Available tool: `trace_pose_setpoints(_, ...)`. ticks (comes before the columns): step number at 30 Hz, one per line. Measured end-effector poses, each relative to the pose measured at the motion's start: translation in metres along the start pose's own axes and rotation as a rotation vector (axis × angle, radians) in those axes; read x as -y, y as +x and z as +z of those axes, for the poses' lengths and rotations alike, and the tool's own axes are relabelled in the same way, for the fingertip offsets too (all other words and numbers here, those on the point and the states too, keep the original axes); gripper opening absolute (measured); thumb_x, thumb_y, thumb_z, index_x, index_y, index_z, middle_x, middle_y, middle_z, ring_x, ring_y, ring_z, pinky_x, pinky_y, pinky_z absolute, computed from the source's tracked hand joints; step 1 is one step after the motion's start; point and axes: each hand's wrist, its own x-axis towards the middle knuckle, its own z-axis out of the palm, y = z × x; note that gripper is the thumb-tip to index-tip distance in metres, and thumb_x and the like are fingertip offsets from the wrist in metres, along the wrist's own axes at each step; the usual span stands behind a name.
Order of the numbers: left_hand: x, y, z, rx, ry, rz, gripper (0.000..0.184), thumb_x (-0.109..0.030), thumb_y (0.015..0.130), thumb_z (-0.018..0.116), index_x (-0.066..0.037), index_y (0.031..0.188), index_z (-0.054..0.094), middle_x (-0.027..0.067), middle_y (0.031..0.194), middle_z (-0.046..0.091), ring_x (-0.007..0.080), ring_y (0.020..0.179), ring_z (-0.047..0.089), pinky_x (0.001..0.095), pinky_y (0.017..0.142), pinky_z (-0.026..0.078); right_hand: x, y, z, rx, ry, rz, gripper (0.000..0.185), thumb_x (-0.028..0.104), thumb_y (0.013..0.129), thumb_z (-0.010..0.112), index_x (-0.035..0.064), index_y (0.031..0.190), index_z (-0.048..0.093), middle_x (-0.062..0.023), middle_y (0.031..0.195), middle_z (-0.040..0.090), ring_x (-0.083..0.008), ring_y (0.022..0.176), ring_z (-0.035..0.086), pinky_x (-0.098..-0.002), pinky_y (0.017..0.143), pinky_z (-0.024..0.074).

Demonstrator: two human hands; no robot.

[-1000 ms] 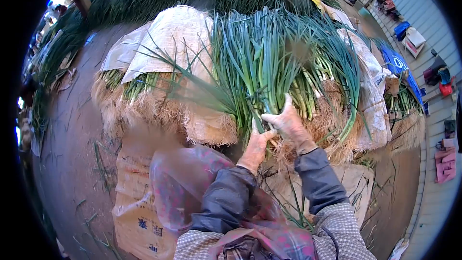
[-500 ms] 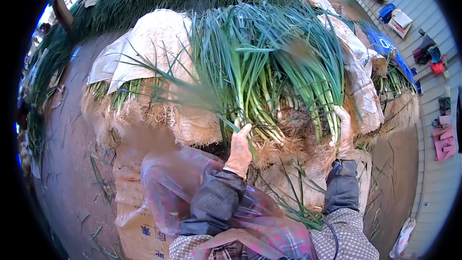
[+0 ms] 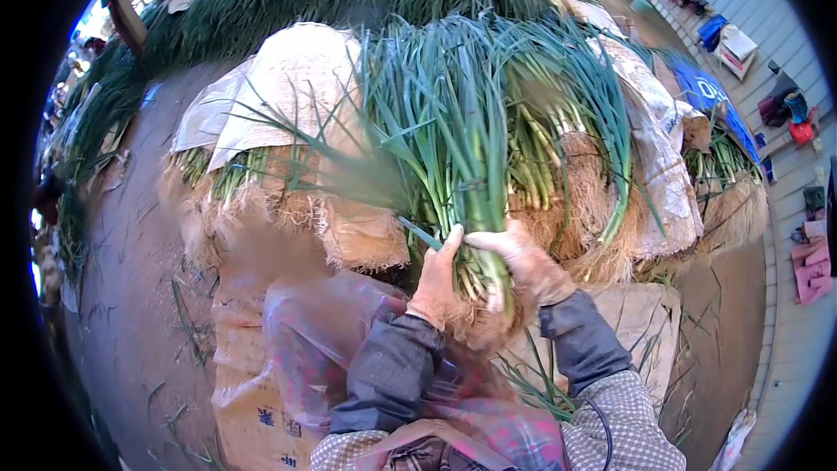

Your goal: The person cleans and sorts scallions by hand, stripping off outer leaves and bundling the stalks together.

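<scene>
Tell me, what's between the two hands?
In the head view, a bunch of green onions is between the left hand and the right hand.

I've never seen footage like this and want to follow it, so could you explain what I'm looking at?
There's no machine here, just a person's two hands. One camera, worn on the head, takes every picture, looking forward and down. The left hand and right hand hold a bunch of green onions low down, near the shaggy roots. Other onions lie around it, some poking out from under a white cover. Nearer the person is a brown sack with printed characters.
</scene>
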Motion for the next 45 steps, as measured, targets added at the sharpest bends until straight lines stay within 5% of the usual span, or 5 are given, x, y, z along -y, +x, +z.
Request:
trace_pose_setpoints(3, 0.000, -0.003, -0.021, -0.014, 0.877, 0.599, 0.031, -0.020, 0.092, 0.060, -0.002, 0.117, 0.059, 0.0076, 0.108, 0.063, 0.0160, 0.093, 0.062, 0.0313, 0.082, 0.050, -0.002, -0.006, -0.029, -0.052, 0.336, 0.020, 0.025, 0.018, 0.081, 0.067, 0.0011, 0.099, 0.063, -0.0047, 0.080, 0.066, -0.0154, 0.070, 0.064, -0.0260, 0.069, 0.0542)
trace_pose_setpoints(16, 0.025, -0.015, -0.009, -0.522, 1.116, 0.983, 0.059, -0.005, 0.082, 0.068, 0.005, 0.131, 0.037, 0.0129, 0.123, 0.047, 0.0221, 0.110, 0.047, 0.0348, 0.095, 0.039, -0.028, -0.026, -0.076, -0.197, 0.524, -0.091, 0.028, 0.029, 0.092, 0.062, 0.0034, 0.103, 0.066, -0.0046, 0.089, 0.069, -0.0130, 0.071, 0.066, -0.0262, 0.065, 0.0551)
trace_pose_setpoints(36, 0.054, -0.051, -0.014, -0.014, -0.182, -0.065, 0.050, -0.051, 0.095, 0.048, -0.002, 0.099, 0.059, 0.0116, 0.082, 0.067, 0.0200, 0.068, 0.064, 0.0336, 0.058, 0.053, -0.024, -0.062, -0.071, -0.437, 0.500, -0.215, 0.026, 0.023, 0.096, 0.055, 0.0005, 0.106, 0.063, -0.0018, 0.080, 0.066, -0.0030, 0.057, 0.054, -0.0190, 0.048, 0.0416)
trace_pose_setpoints(41, 0.080, -0.048, -0.031, 0.076, 0.602, 0.090, 0.042, -0.043, 0.094, 0.054, -0.002, 0.100, 0.060, 0.0111, 0.081, 0.068, 0.0239, 0.061, 0.063, 0.0345, 0.056, 0.051, 0.023, -0.049, -0.008, -0.273, -0.059, 0.134, 0.072, 0.053, 0.080, 0.067, 0.0005, 0.126, 0.052, -0.0182, 0.117, 0.061, -0.0256, 0.108, 0.057, -0.0428, 0.097, 0.0405)
trace_pose_setpoints(45, 0.089, -0.052, -0.035, 0.050, 1.333, 0.211, 0.039, -0.038, 0.087, 0.064, -0.004, 0.106, 0.061, 0.0202, 0.089, 0.067, 0.0393, 0.079, 0.064, 0.0435, 0.070, 0.051, -0.033, 0.005, -0.001, -0.050, 0.012, 0.017, 0.037, 0.024, 0.082, 0.070, 0.0005, 0.109, 0.060, -0.0098, 0.102, 0.064, -0.0189, 0.095, 0.060, -0.0332, 0.087, 0.0477)
